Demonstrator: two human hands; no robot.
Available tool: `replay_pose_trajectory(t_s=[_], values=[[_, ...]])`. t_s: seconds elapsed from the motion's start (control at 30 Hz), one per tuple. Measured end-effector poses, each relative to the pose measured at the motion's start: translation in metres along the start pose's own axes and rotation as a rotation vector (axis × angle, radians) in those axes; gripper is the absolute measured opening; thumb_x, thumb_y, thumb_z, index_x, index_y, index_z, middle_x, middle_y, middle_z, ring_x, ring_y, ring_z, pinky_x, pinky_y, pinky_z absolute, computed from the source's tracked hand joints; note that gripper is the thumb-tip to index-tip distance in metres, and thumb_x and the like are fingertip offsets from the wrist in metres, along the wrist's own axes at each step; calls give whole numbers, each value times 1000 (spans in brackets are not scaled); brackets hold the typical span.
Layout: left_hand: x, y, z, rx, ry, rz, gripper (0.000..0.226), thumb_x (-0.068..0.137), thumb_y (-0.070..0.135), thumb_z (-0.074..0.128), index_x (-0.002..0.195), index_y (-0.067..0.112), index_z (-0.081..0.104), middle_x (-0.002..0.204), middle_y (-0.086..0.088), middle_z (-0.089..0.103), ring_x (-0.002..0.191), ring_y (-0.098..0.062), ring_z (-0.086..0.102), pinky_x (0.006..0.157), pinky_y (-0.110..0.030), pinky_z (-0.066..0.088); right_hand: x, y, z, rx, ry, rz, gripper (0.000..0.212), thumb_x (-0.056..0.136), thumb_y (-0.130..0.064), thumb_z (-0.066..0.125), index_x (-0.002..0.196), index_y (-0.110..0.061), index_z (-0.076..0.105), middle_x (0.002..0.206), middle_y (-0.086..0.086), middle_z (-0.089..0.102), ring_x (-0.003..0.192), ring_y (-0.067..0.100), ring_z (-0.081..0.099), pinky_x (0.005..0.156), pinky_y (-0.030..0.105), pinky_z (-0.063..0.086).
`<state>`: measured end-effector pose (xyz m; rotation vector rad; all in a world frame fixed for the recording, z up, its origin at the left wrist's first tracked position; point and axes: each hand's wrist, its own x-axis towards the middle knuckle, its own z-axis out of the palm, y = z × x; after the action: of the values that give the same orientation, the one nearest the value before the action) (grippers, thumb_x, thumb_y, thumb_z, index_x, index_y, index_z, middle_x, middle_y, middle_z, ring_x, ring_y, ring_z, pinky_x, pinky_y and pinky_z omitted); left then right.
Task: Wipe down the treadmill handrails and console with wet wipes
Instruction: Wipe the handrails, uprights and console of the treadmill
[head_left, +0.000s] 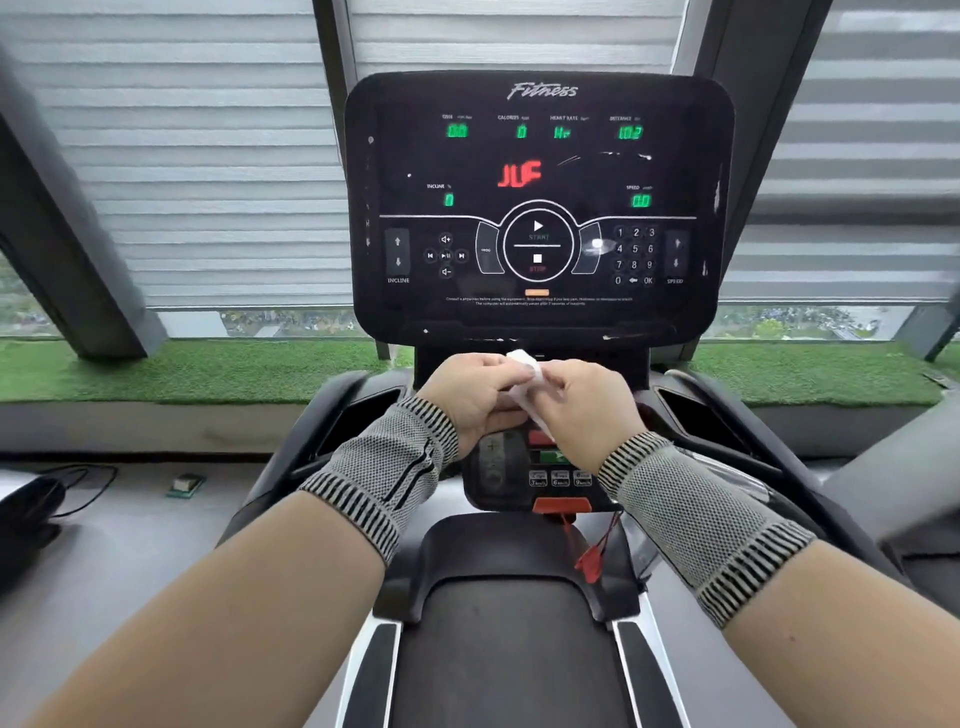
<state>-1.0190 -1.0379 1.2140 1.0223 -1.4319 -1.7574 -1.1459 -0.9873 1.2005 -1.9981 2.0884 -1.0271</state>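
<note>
Head cam: looks like early days on this one — both hands are bunched together just under the console, fiddling with a white wet wipe rather than rubbing anything. My guess is it's being unfolded or refolded, so the screen, the buttons and the handrails out to either side of the fingers all seem left to do. A few pale smears show on the glossy screen above the fingertips, can't tell if that's dirt or glare.

Left hand has its fingers curled, pinching the near edge of the wipe. Right hand pinches the other side — fingers closed on it too, the wipe poking up between them.
</note>
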Motion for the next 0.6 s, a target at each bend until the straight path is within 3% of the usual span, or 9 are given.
replay_pose_trajectory(t_s=[0.07, 0.17, 0.23, 0.3, 0.37, 0.5, 0.6], values=[[5, -3, -13, 187, 73, 21, 13, 92, 14, 57, 89, 12, 70, 90, -5, 71, 83, -12, 67, 72, -27, 50, 8, 4, 0, 8, 28, -6, 21, 92, -18, 52, 99, -21, 72, 82, -3, 69, 77, 14, 59, 69, 23, 45], [11, -18, -43, 642, 289, 149, 22, 89, 6, 54, 95, 16, 73, 69, 3, 66, 53, 3, 55, 56, -13, 44, 18, 17, 2, -223, 29, -60, 35, 92, -6, 45, 112, -25, 67, 92, 0, 66, 96, 22, 53, 79, 24, 38], [10, -33, -54, 839, 308, 151, 31, 87, 3, 51, 105, 17, 72, 88, 2, 72, 77, 2, 64, 74, -14, 49, 24, 21, 13, -381, -128, -96, 31, 89, -4, 44, 101, -24, 63, 92, 1, 62, 100, 24, 54, 76, 27, 39], [9, -48, -56, 870, 305, 129, 37, 86, 1, 49, 114, 16, 68, 105, 1, 71, 103, -9, 63, 91, -14, 41, 27, 10, 31, -500, -368, -117, 30, 88, -7, 45, 111, -19, 61, 105, 1, 63, 103, 24, 57, 82, 32, 46], [9, -56, -55, 829, 301, 111, 40, 87, 2, 49, 122, 14, 61, 108, 0, 70, 108, -12, 61, 88, -11, 35, 28, -10, 46, -514, -504, -162, 34, 90, -11, 46, 121, -20, 57, 114, 2, 62, 107, 24, 58, 87, 33, 46], [14, -63, -56, 832, 319, 128, 43, 86, 5, 50, 128, 15, 55, 106, 2, 70, 104, -13, 60, 88, -14, 37, 27, -27, 56, -566, -547, -325, 38, 92, -8, 43, 127, -20, 53, 122, 2, 57, 112, 24, 55, 91, 32, 42], [16, -66, -55, 791, 300, 156, 40, 84, 6, 55, 123, 14, 59, 96, 6, 68, 95, -11, 63, 93, -21, 43, 26, 0, 45, -547, -509, -167, 37, 90, -10, 45, 122, -24, 57, 115, 1, 60, 104, 25, 58, 84, 33, 45]])
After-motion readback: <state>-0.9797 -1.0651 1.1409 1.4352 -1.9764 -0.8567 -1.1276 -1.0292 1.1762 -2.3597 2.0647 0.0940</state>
